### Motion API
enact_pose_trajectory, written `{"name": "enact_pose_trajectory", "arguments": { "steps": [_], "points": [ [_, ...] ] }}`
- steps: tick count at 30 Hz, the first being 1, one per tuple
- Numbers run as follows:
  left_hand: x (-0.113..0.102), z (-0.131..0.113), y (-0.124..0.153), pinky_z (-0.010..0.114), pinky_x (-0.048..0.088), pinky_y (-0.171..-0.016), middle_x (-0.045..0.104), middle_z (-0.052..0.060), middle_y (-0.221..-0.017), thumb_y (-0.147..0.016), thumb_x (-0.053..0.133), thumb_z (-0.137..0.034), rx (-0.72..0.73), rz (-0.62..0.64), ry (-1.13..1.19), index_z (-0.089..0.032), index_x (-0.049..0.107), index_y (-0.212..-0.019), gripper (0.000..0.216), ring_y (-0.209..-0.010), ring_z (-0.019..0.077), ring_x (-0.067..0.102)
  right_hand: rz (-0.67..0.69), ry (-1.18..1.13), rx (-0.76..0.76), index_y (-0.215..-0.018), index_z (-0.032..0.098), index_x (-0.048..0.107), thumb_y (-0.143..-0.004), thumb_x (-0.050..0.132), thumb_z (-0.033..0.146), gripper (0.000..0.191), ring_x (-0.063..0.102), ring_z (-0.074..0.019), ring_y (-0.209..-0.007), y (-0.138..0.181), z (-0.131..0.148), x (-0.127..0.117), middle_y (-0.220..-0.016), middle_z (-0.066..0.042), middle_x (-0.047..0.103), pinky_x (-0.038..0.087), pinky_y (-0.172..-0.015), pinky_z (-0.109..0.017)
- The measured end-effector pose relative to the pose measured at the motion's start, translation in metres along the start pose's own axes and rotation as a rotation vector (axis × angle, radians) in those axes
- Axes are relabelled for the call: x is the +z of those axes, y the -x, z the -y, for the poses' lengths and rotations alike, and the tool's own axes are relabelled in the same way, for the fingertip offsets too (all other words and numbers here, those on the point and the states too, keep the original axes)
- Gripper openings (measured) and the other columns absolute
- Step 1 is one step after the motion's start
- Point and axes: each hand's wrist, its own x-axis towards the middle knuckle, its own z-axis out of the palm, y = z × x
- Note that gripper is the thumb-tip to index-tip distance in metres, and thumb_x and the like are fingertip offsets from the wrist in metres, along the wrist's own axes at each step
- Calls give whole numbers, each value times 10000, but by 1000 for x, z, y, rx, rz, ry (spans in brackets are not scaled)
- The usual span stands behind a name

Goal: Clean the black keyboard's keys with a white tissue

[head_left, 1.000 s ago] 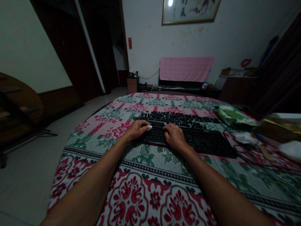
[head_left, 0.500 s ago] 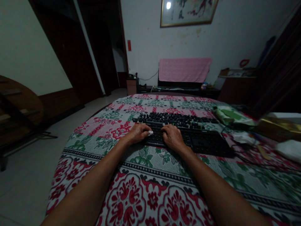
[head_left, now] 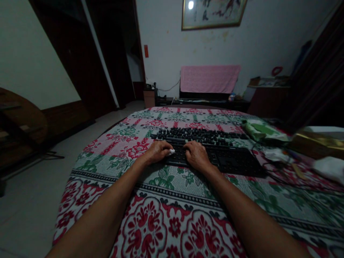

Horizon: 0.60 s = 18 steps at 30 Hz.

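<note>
A black keyboard (head_left: 236, 162) lies on the patterned cloth, its right part bare of keycaps. My left hand (head_left: 158, 151) is closed at the keyboard's left end, pinching a small white tissue (head_left: 171, 152) against it. Over the middle of the keyboard rests my right hand (head_left: 197, 154), its fingers bent down onto the board. The undersides of those fingers are hidden. Behind the keyboard, many loose black keycaps (head_left: 199, 134) are spread in a long band.
A flowered cloth (head_left: 166, 193) covers the round table. To the right lie a green-and-white wipes pack (head_left: 264, 130), crumpled white tissue (head_left: 276, 155), a dark cable (head_left: 279, 178), a flat tan stick (head_left: 298, 172), a white bundle (head_left: 329, 169) and a golden box (head_left: 313, 143).
The view has shifted very slightly. Both hands stay at nearly the same places on the keyboard, the tissue still in my left fingers.
</note>
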Motion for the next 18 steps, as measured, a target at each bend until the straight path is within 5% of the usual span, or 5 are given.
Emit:
{"name": "enact_pose_trajectory", "arguments": {
  "steps": [13,18],
  "points": [
    [-6,-6,1,202,410,-629,675,10,-765,-767,535,-308,18,137,-37,-162,692,-870,238,-699,125,577,11,16,-1,-1006,191,622,-808,443,176,267,477,-200,-989,0,0,0,-1067,-73,583,335,-881,-314],
    [-2,-10,0,204,412,-708,672,17,-861,-752,515,-183,155,188,-166,-187,695,-868,213,-780,129,581,15,10,8,-1003,195,626,-804,448,172,268,471,-204,-996,0,0,0,-1076,-73,581,340,-872,-320]
  ]
}}
